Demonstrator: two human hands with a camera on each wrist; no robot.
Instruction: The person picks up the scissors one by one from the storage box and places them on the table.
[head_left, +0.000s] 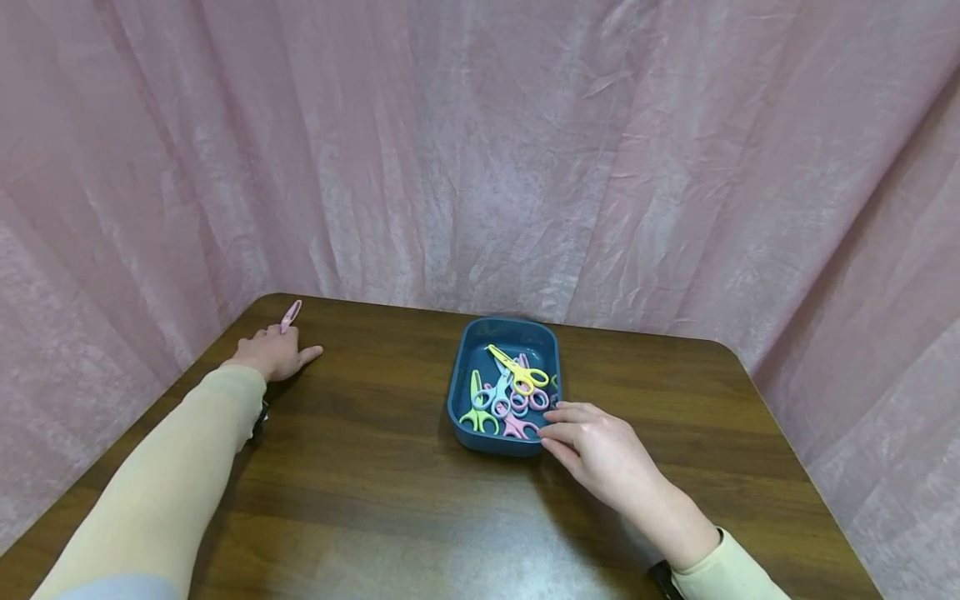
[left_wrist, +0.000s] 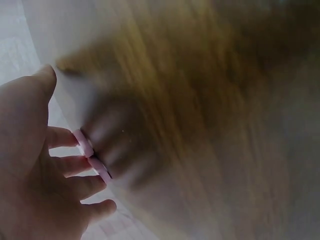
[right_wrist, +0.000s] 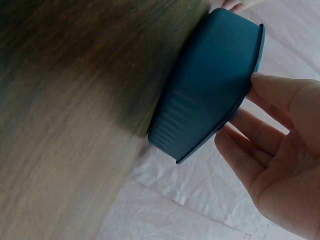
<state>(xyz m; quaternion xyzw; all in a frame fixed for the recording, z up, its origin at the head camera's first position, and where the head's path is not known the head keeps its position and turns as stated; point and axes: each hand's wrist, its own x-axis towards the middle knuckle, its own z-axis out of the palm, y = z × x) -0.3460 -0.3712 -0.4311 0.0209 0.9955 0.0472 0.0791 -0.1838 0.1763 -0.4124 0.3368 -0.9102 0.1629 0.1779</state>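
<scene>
Head: left hand (head_left: 268, 355) touches 1 pair of pink plastic scissors (head_left: 291, 315) at brown wooden table's (head_left: 375, 500) far-left corner; right hand (head_left: 600, 454) holds dark-blue rectangular bin (head_left: 491, 445)
Left wrist: fingers loose, thumb away; looks like pickup step, probably needs a pinch
Right wrist: thumb, fingers on bin rim

Blue tray (head_left: 495, 442), brown table (head_left: 360, 450) (grained)

The table (head_left: 375, 508) is brown wood with darker stripes and round corners at the back. It is shiny, with a pale bright patch at the bottom middle of the frame. A dark blue box (head_left: 497, 443) sits on it, near the middle. Pink scissors (head_left: 291, 315) are at the table's far left corner.
</scene>
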